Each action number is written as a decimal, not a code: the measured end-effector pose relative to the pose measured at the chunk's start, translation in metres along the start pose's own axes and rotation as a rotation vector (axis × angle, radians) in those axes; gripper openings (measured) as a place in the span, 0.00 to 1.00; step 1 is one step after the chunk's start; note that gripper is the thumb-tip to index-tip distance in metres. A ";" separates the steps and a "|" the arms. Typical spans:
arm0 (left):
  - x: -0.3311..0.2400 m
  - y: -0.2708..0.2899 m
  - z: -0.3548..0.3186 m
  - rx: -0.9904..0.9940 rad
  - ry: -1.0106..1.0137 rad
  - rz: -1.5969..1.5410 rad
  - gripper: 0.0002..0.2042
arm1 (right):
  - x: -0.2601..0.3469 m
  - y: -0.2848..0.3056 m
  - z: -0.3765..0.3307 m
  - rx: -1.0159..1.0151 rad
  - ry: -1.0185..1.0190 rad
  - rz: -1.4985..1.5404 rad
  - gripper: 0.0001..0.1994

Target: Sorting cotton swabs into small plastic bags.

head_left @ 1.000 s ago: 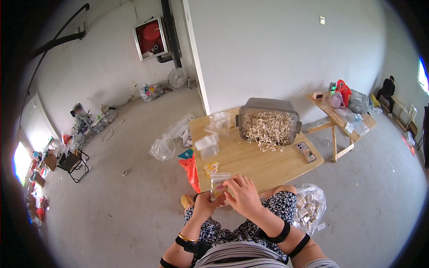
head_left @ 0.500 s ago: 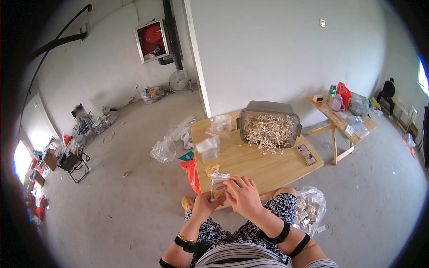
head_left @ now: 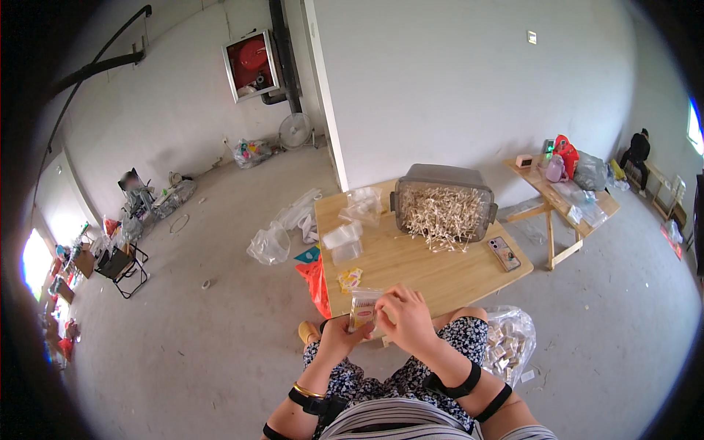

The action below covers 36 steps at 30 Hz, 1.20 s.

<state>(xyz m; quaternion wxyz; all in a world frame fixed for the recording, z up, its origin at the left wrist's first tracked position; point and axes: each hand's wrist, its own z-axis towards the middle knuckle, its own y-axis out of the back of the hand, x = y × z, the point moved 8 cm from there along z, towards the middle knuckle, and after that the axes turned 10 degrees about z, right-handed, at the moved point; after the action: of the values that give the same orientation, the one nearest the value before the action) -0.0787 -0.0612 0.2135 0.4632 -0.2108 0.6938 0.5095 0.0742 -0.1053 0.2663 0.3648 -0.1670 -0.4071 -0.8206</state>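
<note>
A small clear zip bag (head_left: 363,311) with a yellow and pink label and thin sticks, apparently cotton swabs, stands upright over the table's near edge. My left hand (head_left: 343,336) grips its lower part, thumb across the front. Beside the bag's upper right edge, my right hand (head_left: 408,320) has its fingers curled into a pinch at that edge; the fingertips are partly hidden. Farther off, a grey plastic bin (head_left: 440,176) lies tipped on its side, and loose cotton swabs (head_left: 444,216) spill from it onto the wooden table (head_left: 403,275).
Flat clear bags (head_left: 343,242) and yellow labels (head_left: 350,279) lie on the table's left, a phone (head_left: 504,253) on its right. A clear sack of small packs (head_left: 506,345) stands on the floor by my right knee. A second table (head_left: 539,187) and a seated person (head_left: 636,158) are farther right.
My right hand has drawn slightly back from the bag's front, its fingers now more curled at the edge. The bag has shifted a little right, still in my left hand.
</note>
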 end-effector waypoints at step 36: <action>0.079 -0.060 0.015 0.310 0.127 -0.057 0.14 | -0.328 0.192 -0.414 -1.249 -1.139 -0.057 0.14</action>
<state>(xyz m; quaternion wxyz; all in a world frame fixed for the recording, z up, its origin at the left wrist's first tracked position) -0.0647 -0.0567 0.1142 0.4597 -0.1885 0.7857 0.3687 0.4467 -0.3577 -0.0696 -0.0765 -0.7157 -0.0044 -0.6942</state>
